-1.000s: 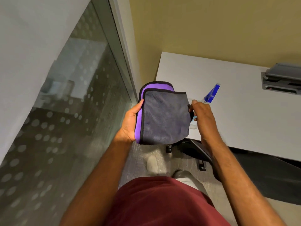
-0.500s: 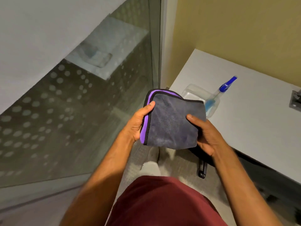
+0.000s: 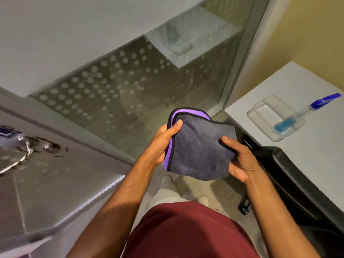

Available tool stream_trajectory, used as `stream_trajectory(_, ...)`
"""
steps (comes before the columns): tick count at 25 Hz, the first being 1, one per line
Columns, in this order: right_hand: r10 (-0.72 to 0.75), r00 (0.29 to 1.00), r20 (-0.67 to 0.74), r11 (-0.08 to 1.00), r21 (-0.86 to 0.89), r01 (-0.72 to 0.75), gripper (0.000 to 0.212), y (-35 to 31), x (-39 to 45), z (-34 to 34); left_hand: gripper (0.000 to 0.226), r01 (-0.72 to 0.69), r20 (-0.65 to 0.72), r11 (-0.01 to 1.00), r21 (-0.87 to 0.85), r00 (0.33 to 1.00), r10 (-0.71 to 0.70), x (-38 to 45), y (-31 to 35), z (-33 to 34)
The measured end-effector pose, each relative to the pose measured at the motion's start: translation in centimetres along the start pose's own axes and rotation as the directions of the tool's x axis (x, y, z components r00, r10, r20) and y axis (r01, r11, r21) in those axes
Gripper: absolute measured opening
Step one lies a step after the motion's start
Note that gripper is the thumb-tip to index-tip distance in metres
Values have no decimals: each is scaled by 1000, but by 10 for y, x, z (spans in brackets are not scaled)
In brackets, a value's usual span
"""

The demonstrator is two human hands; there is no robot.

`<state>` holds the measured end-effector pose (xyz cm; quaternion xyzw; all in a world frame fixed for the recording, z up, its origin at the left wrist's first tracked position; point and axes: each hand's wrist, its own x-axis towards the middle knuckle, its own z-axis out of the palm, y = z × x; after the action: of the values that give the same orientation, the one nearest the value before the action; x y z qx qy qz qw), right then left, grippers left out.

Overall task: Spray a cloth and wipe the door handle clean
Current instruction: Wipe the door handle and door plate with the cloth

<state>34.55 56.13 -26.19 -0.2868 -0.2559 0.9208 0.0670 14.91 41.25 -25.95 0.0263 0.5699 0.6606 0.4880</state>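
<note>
A folded grey cloth [image 3: 199, 148] with a purple inner side and black trim sits between both hands in front of my waist. My left hand [image 3: 163, 144] grips its left edge, thumb on top. My right hand [image 3: 240, 161] cups its right and lower side, thumb pressed on the grey face. The metal door handle [image 3: 18, 161] with its lock cylinder shows at the far left on the door. A clear spray bottle [image 3: 277, 118] with blue liquid and a blue nozzle lies on its side on the white desk [image 3: 320, 151] at the right.
A frosted glass wall with a dot pattern [image 3: 115, 86] stands ahead, framed by a metal post. A black office chair [image 3: 290, 181] sits under the desk edge at the right. Grey carpet and my feet are below.
The view has swung left, bringing the door handle into sight at the far left. Both hands keep the cloth; my right hand has shifted from its edge to cupping it underneath.
</note>
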Motion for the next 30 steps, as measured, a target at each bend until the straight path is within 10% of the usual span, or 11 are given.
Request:
stream_trajectory(13, 322, 925, 202, 941, 40, -336, 57, 179, 64, 177, 69, -4, -132, 948, -317, 990, -40, -123, 20, -166)
stream_trajectory(19, -6, 989, -151, 886, -458, -65, 46, 283, 89, 263, 66, -72, -191, 935, -347, 982, 5, -171, 35, -280)
stream_trajectory(23, -172, 973, -151, 700, -714, 13, 36, 323, 88, 295, 54, -104, -230, 934, -340, 973, 25, -192, 37, -325)
stream_trajectory(30, 138, 990, -11, 953, -270, -136, 64, 346, 64, 318, 40, -211, -345, 973, -98, 924, 166, -205, 40, -341)
